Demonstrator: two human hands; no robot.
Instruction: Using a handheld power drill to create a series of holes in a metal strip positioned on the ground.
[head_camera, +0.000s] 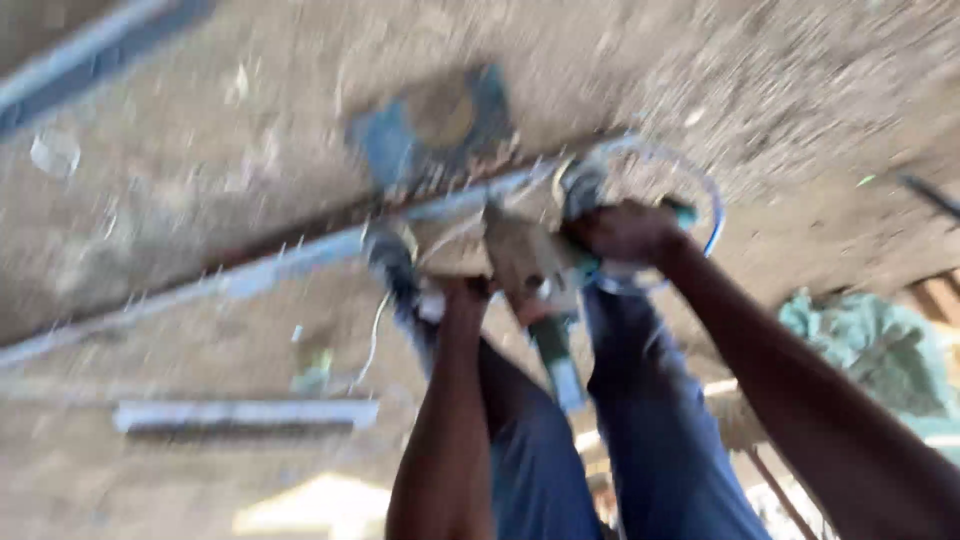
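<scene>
Gripping a handheld power tool (530, 270) with both hands, centre of frame, just above the person's knees. Heavy motion blur, so detail is limited.

Right hand (625, 232), right of centre: fingers curled closed around the tool's teal rear end. Left hand (462, 292), centre: looks wrapped onto the tool's near side, but blur hides the fingers, so I can't tell how tight the grip is.

Tool body tan/grey, with a dark stub handle (555, 358) pointing down toward the lower centre between the legs. A pale cable (700, 190) loops from the tool's rear, upper right of centre.

Tool sits against a long pale metal bar (290, 258) running diagonally from the left edge up to centre. Blue-and-tan flat piece (435, 125) just above the bar, upper centre.

Second pale bar (245, 413) lies flat on the dirt ground (800, 90), lower left, well apart from the hands. Crumpled green cloth (880, 345) at right edge. Blue trousers (650, 430) fill the lower centre.
</scene>
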